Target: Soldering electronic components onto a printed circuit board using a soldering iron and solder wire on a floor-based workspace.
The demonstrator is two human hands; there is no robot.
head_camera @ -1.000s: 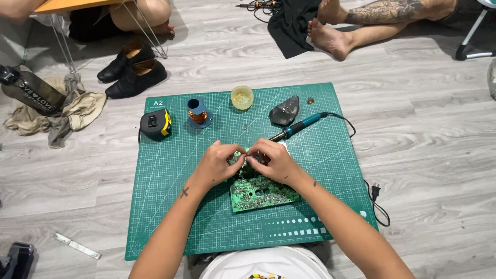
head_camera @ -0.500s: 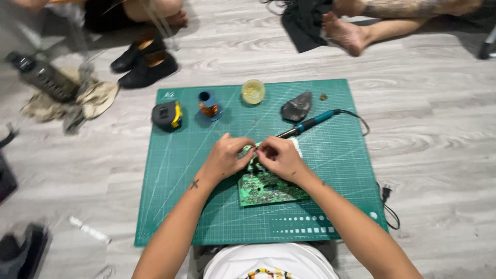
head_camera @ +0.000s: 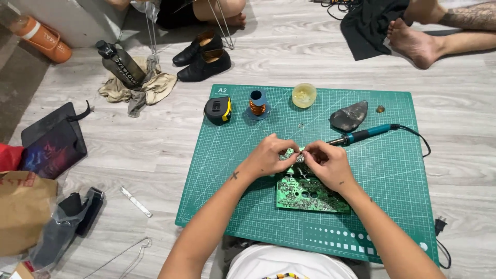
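- Both hands have barely shifted over the last second; they stay joined over the board while the view has swung left, bringing bags and a bottle into the left of the frame.
- Nearest, at bottom centre, the forearms run up from a white shirt and converge at the middle of the green cutting mat (head_camera: 217, 206), which lies on the floor.
- A green circuit board (head_camera: 310, 194) lies flat on the mat just below the hands, its upper edge hidden under them.
- Left hand (head_camera: 268, 155) and right hand (head_camera: 328, 163) meet fingertip to fingertip, each grip pinching a small part (head_camera: 298, 156) at the board's top edge; what the part is, I cannot tell.
- My guess: a component is being seated or worked loose, which wants steady fingers before any heat.
- Just right of the hands, a teal soldering iron (head_camera: 364, 135) lies untouched, tip toward them.
- Farther up sit a tape measure (head_camera: 218, 110), a copper coil (head_camera: 257, 104), a yellowish pot (head_camera: 304, 95) and a grey sponge (head_camera: 350, 115).
- Beyond the mat, upper left, black shoes (head_camera: 202, 59).
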